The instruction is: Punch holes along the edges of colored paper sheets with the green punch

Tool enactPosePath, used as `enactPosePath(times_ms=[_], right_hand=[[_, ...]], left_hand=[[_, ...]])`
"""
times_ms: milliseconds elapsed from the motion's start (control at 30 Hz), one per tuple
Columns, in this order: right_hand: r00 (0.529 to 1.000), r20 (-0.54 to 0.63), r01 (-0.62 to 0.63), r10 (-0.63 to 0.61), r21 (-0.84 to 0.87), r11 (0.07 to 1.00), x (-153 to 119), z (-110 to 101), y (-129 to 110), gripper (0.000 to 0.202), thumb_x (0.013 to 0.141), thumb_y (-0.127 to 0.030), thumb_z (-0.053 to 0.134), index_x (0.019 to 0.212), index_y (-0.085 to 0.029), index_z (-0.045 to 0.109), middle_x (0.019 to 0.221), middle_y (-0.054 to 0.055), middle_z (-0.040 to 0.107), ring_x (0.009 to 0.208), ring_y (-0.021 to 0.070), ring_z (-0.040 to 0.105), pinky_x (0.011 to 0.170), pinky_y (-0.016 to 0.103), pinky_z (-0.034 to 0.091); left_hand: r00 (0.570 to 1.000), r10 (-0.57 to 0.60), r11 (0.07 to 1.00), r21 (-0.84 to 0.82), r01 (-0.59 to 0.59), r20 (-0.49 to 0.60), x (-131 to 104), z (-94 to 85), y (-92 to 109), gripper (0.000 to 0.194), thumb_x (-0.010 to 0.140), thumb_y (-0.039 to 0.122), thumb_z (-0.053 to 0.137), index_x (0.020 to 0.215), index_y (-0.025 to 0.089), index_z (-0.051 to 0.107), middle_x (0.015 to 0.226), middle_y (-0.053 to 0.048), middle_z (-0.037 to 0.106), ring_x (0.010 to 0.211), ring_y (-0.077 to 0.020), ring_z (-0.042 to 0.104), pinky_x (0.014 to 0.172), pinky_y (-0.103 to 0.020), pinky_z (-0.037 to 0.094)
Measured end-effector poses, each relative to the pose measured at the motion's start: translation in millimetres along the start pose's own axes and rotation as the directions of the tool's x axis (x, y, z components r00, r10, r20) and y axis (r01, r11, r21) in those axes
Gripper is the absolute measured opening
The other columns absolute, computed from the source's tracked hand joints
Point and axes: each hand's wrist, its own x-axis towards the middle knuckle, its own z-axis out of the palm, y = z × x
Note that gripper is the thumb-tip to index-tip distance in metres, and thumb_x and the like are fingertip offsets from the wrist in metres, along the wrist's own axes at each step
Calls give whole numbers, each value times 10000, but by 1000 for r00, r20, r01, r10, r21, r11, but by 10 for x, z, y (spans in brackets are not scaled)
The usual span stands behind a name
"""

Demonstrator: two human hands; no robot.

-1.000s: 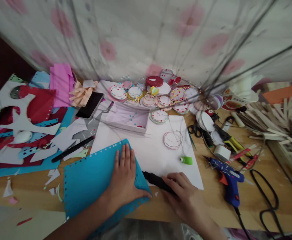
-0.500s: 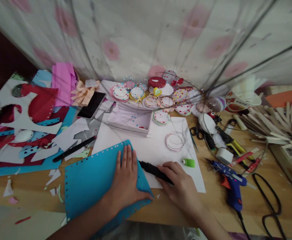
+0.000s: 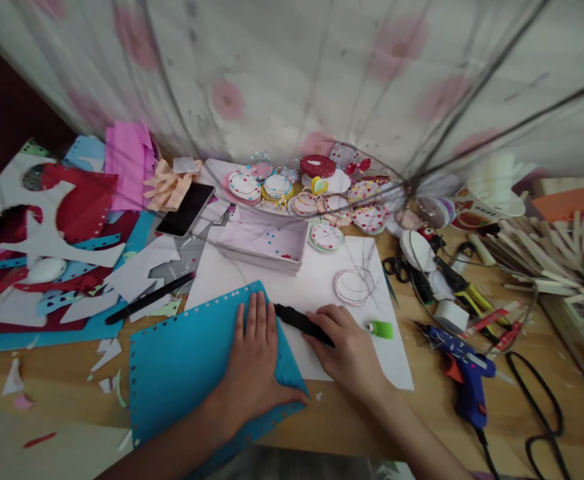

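My left hand (image 3: 253, 363) lies flat, pinning blue punched-edge sheet (image 3: 185, 357) on near-left worktop (image 3: 339, 421); my right hand (image 3: 349, 347) grips black pen-like tool (image 3: 302, 323), tip beside sheet's right edge. Best: palm firm, tool steady.

**Blue sheet (image 3: 187, 360) spread flat, black tool (image 3: 299, 321) angled at its edge**

The sheet is laid over wooden table (image 3: 347, 427) and white paper (image 3: 305, 287), its borders lined with small holes. The slim tool is held aslant, tip pointed at the sheet's right edge; contact cannot be made out.
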Motion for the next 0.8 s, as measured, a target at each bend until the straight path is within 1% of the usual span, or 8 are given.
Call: enactPosePath(times_ms=[133, 233, 400, 567, 700, 767, 800], right_hand=[[1000, 0, 6, -6, -12, 1000, 118, 34, 8, 236, 851, -183, 592, 1085, -177, 617, 979, 85, 611, 891, 247, 548, 743, 364, 522], [1000, -2, -1, 1, -26, 1000, 192, 54, -6, 240, 847, -190, 597, 1086, -181, 620, 980, 82, 612, 892, 252, 549, 707, 357, 517], [1000, -18, -23, 22, -42, 999, 269, 98, -45, 230, 846, -202, 598, 1074, -193, 625, 978, 77, 610, 889, 245, 553, 698, 341, 511], [998, -47, -42, 39, -53, 998, 331, 149, -59, 234, 843, -213, 597, 1074, -186, 625, 974, 81, 612, 885, 248, 554, 696, 339, 513], [995, -89, -43, 39, -52, 998, 269, 139, -23, 232, 858, -238, 582, 1081, -182, 614, 990, 81, 615, 894, 240, 568, 718, 334, 522], [990, -130, -56, 49, -53, 997, 151, 103, 18, 236, 871, -262, 571, 1086, -172, 605, 1002, 89, 613, 910, 238, 575, 742, 338, 525], [986, -156, -69, 59, -56, 996, 72, 83, 43, 237, 877, -274, 564, 1085, -167, 602, 1004, 94, 612, 918, 242, 576, 749, 346, 526]], left_hand=[[1000, 4, 1000, -1, -4, -7, 2, 0, 7, 1468, 416, 975, 369, 1400, -112, 289, 1500, -361, 99, 1406, -471, 26, 1118, -619, 69], [1000, 0, 1000, -12, 0, -17, 14, 4, 12, 1471, 407, 967, 403, 1399, -114, 289, 1498, -364, 105, 1405, -475, 33, 1118, -621, 63], [1000, -2, 999, -33, 1, -30, 20, 0, 12, 1479, 382, 948, 465, 1393, -118, 296, 1491, -373, 122, 1401, -485, 46, 1120, -624, 42], [999, 0, 1000, -31, -1, -32, 14, 2, 14, 1471, 387, 952, 456, 1399, -104, 293, 1499, -357, 115, 1403, -480, 39, 1117, -633, 57], [999, -7, 998, -62, 4, -38, -2, 4, 4, 1458, 399, 938, 482, 1406, -98, 282, 1496, -360, 123, 1401, -480, 50, 1115, -636, 84], [999, -11, 995, -95, 7, -42, -15, -2, -13, 1403, 450, 914, 505, 1413, -82, 281, 1499, -351, 130, 1402, -474, 66, 1113, -634, 115], [999, -14, 993, -119, 8, -46, -17, -7, -24, 1347, 502, 891, 513, 1417, -71, 283, 1502, -341, 139, 1403, -466, 81, 1112, -632, 137]])
